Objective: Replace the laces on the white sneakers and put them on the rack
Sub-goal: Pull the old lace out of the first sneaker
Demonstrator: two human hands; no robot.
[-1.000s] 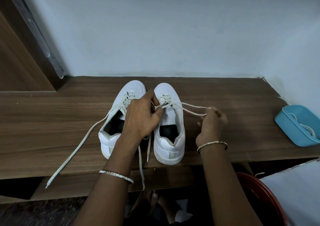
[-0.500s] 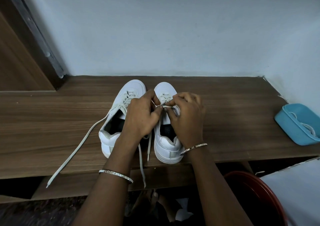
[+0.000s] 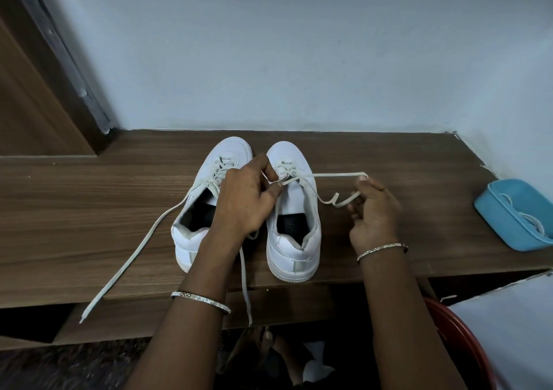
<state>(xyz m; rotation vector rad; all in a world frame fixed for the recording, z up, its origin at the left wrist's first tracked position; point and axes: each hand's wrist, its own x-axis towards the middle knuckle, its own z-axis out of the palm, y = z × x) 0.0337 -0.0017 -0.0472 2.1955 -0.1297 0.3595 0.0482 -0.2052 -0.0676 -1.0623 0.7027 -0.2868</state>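
A pair of white sneakers stands side by side at the middle of a wooden tabletop (image 3: 89, 210), heels at the front edge and toes toward the back edge and the pale wall (image 3: 299, 45). The right sneaker (image 3: 294, 240) is being worked on. The left hand (image 3: 242, 201) reaches across the left sneaker (image 3: 191, 240), and its thumb and forefinger pinch the right sneaker's lace (image 3: 329, 175) at the eyelets. The right hand (image 3: 374, 213), held just off that shoe's right side, pinches the far end of a loop of the same lace between thumb and forefinger. One strand runs taut back to the left hand, while the other sags in a kink toward the shoe.

The left sneaker's own loose lace (image 3: 134, 255) trails across the tabletop toward the front left, and its tip hangs past the front edge. A second strand (image 3: 245, 285) drops over that edge between the two shoes. A thin bangle circles each wrist.

Near the right edge sits a blue tray (image 3: 493, 207) with a pale cord coiled inside. Below the front right corner the rim of a red tub (image 3: 460, 338) shows beside a white surface (image 3: 514, 329). A brown door frame (image 3: 36, 90) rises at the back left corner.
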